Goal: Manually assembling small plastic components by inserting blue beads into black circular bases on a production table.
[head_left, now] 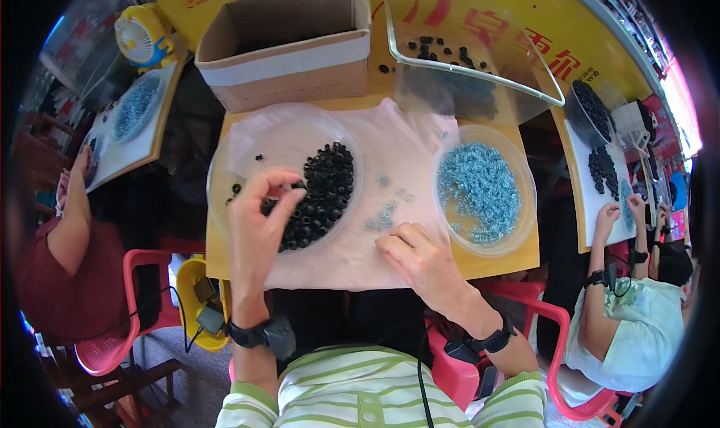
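My left hand (256,216) is over a round clear shallow tub holding small black ring-like parts (330,177). Its thumb and forefinger are closed in a pinch, with a black part showing at their tips. On the pink cloth (300,276), my right hand (429,269) rests with its fingers drawn together. Whatever those fingers may hold is hidden. Just above them lie several loose pale-blue translucent pieces (381,218). A second round tub (528,199), right of that hand, contains a heap of similar blue pieces (484,188).
Behind the cloth stand an open cardboard box (289,79) and a clear plastic bin (517,106) with black parts. A person in dark red (86,278) sits at a table on the left. Another in a pale top (637,330) works at the right-hand table.
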Tool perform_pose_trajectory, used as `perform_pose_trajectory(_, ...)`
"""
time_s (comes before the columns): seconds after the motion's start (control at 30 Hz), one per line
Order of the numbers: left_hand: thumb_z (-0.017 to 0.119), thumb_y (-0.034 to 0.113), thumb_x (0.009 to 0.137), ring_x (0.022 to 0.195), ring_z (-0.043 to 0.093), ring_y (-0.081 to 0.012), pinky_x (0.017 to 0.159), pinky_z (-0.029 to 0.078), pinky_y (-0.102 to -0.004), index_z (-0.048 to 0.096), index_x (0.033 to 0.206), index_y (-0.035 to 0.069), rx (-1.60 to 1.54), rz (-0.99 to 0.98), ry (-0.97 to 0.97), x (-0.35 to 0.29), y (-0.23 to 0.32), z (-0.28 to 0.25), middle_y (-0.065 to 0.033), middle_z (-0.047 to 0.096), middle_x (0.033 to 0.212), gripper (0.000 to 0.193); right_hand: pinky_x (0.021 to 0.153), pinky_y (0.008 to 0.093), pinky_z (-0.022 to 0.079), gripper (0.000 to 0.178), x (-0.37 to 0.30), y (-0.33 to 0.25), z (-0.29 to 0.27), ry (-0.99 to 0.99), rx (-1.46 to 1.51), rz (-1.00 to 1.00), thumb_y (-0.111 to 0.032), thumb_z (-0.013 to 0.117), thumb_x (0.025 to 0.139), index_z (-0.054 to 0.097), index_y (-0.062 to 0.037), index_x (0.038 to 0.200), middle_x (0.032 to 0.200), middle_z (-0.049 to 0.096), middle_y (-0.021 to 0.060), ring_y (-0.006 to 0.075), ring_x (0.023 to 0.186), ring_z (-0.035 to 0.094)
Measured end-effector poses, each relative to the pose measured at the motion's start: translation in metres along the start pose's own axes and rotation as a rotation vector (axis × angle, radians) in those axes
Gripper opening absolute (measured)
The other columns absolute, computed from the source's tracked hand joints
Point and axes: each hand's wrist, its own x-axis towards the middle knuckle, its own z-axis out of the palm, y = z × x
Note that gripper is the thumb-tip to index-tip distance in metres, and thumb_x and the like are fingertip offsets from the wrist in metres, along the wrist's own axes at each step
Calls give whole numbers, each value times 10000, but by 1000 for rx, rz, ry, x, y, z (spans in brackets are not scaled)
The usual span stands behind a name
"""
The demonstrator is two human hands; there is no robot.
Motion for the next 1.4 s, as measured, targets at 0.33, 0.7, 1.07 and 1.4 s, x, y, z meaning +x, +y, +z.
perform_pose_trajectory(0.33,639,22,869,893,662,-205,800,543,-314,625,1108,-6,-1048,-441,-255,-79,12,30,-143,655,1042,240,622,308,522,150,-7,-9,-2,62,163,124,34,647,739,599,-22,869,813,603,69,217,711,622)
perform_pose_trajectory(0.7,649,-70,823,940,642,-170,842,548,-303,648,1004,7,-1017,-450,-307,-107,17,53,-124,637,1058,196,542,184,466,166,-34,-33,-32,168,813,221,32,703,797,659,-31,945,919,659,54,70,705,599)
perform_pose_trajectory(1.07,676,-98,791,939,636,-158,841,551,-279,681,1012,-10,-933,-513,-367,-107,24,54,-93,633,1033,239,478,209,422,193,-34,-36,-38,166,498,125,23,734,769,696,-59,940,862,664,44,79,664,573)
perform_pose_trajectory(1.4,665,-43,822,891,630,-174,802,532,-298,683,1021,-5,-1126,-616,-366,-103,13,53,-106,640,1059,203,546,258,495,370,-24,-34,-31,195,42,-146,32,744,668,698,-40,1028,863,634,59,173,669,588)
